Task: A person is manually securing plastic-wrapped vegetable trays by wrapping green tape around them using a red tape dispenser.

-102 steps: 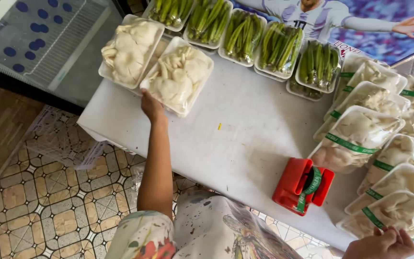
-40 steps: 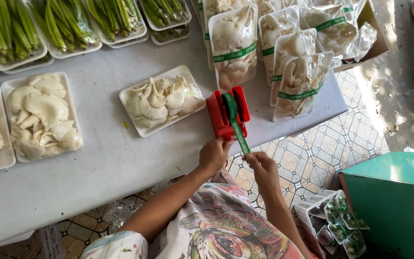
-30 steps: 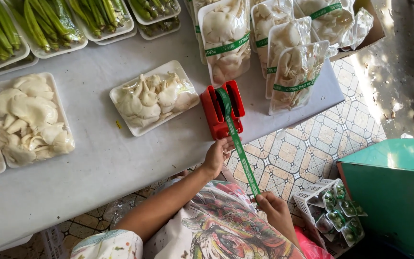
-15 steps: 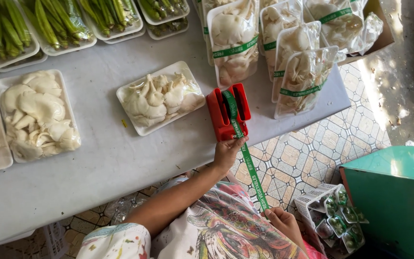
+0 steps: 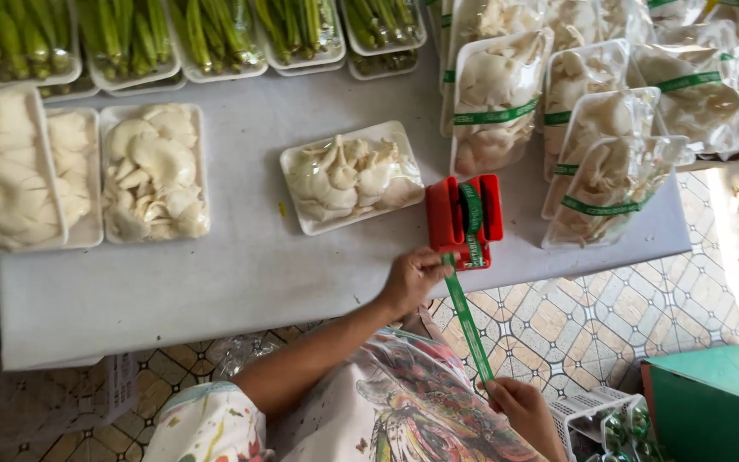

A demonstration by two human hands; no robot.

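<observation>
A tape dispenser [image 5: 464,219] is set at the near edge of the bench [image 5: 241,257]. Just left of it, a tray of mushrooms [image 5: 352,175] is placed, and further left two more trays [image 5: 154,174] are laid side by side. Behind these, trays of green vegetables [image 5: 215,34] are lined along the far edge. Wrapped mushroom packs [image 5: 609,128] are stacked to the right, behind the dispenser. A strip of tape [image 5: 468,321] is stretched from the dispenser past the bench edge, between the left hand [image 5: 412,278] and the right hand [image 5: 523,411].

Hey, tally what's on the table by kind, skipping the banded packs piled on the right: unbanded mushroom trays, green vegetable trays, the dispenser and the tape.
Unbanded mushroom trays: 4
Green vegetable trays, top layer only: 5
Red tape dispenser: 1
Green tape strip: 1
Total: 11
</observation>
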